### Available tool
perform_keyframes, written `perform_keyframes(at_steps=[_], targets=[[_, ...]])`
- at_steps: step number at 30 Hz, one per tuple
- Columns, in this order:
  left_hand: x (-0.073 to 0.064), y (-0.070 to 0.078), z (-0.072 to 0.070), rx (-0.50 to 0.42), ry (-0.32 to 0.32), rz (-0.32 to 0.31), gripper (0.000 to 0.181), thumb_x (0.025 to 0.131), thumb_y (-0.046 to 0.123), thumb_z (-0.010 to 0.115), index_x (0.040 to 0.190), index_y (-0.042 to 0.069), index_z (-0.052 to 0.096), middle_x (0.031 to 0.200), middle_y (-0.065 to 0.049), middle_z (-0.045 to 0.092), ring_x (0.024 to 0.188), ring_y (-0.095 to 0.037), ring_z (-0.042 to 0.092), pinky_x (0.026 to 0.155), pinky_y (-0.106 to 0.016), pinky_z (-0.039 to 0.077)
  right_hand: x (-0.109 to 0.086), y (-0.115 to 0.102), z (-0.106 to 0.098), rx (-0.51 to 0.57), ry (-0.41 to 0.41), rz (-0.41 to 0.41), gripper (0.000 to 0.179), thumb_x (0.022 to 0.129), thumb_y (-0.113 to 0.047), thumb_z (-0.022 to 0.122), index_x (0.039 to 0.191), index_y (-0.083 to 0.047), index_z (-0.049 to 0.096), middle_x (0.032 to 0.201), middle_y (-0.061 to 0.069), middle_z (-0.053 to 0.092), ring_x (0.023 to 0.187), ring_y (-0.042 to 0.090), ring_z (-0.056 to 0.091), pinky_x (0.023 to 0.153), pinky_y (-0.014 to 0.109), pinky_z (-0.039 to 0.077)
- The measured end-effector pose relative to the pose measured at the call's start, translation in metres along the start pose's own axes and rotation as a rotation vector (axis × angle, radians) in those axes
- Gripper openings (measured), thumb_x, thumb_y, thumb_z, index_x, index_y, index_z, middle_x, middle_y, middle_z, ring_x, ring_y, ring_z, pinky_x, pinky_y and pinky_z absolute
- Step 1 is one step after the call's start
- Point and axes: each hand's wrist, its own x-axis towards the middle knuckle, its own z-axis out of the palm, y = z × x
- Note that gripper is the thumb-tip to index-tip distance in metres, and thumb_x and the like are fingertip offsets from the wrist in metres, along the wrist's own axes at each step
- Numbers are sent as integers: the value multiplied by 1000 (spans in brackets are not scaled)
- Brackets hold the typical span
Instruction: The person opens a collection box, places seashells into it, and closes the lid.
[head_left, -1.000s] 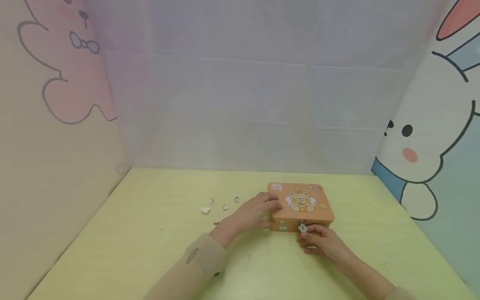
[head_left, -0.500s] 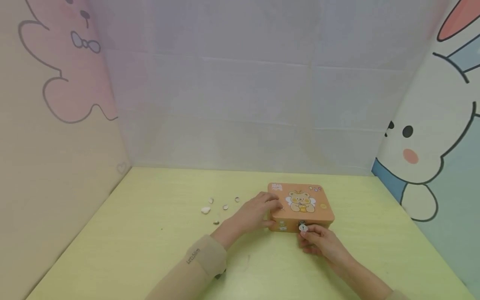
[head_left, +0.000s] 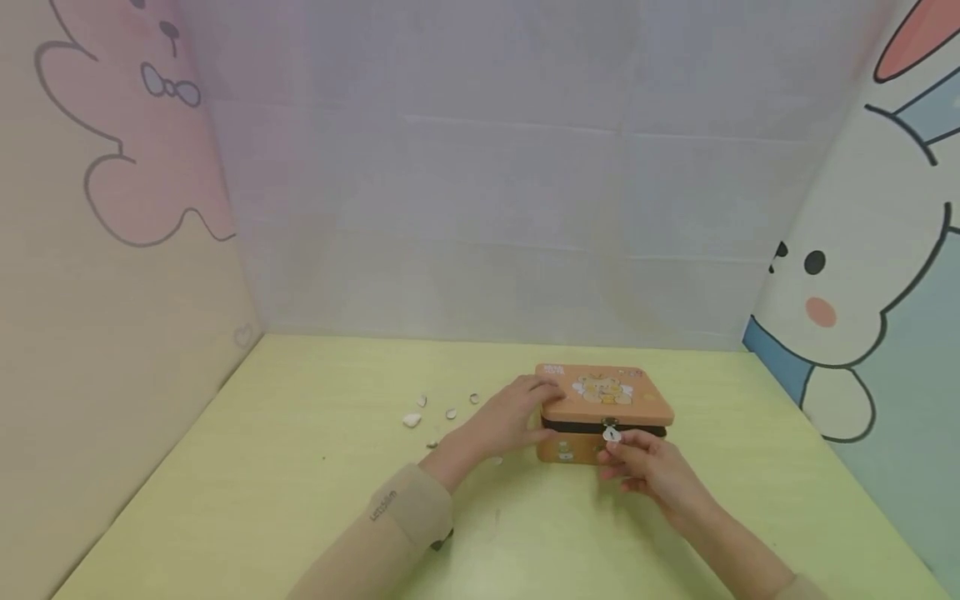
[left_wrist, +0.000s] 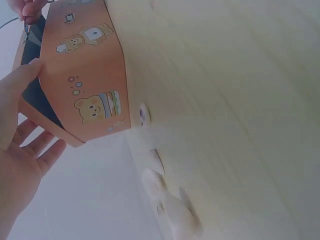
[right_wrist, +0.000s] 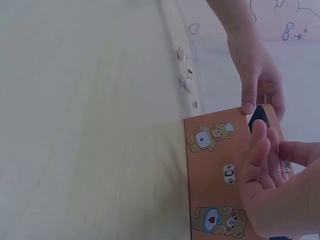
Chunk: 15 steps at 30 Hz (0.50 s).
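Note:
An orange tin box [head_left: 573, 448] with bear pictures stands on the table. Its lid [head_left: 652, 407] is raised at the front, and a dark gap shows below. My right hand [head_left: 663, 475] pinches the pale round clasp tab [head_left: 612, 435] at the lid's front edge. At the box's left side is my left hand [head_left: 517, 412]: its fingers reach the lid's left edge, and the thumb touches the box's front left rim. In the left wrist view, the left fingers [left_wrist: 50, 150] lie relaxed beside the lid corner. The box's inside is mostly hidden.
Several small seashells [head_left: 412, 420] lie on the pale yellow table [head_left: 337, 517], left of the box. One shell [head_left: 497, 460] sits by my left wrist. A white wall [head_left: 450, 208] rises behind, with cartoon-printed walls on both sides.
The lid, shut before, has come up at the front. My right hand has moved up slightly with the clasp tab. My left hand stays at the box's left side.

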Motion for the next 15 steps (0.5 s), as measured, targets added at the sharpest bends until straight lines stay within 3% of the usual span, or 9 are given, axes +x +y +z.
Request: perform_keyframes(at_steps=[5,15], targets=[[4,0,-4,-15,58,-19,50,85,35,70,128,17,52,127,1,54,118,-16,51,102,-30,42,1,-12,-3,21,-6,-17,15,93,-24,59,98,-10,55,88,-3,72,78,11,69,63,23,50],[10,1,-10,-27,248,-2,28,89,29,65,110,12,58,109,1,60,103,-13,56,90,-24,48,8,-20,-3,70,7,-53,15,94,-22,59,98,-10,51,83,-3,72,73,12,70,59,21,50]])
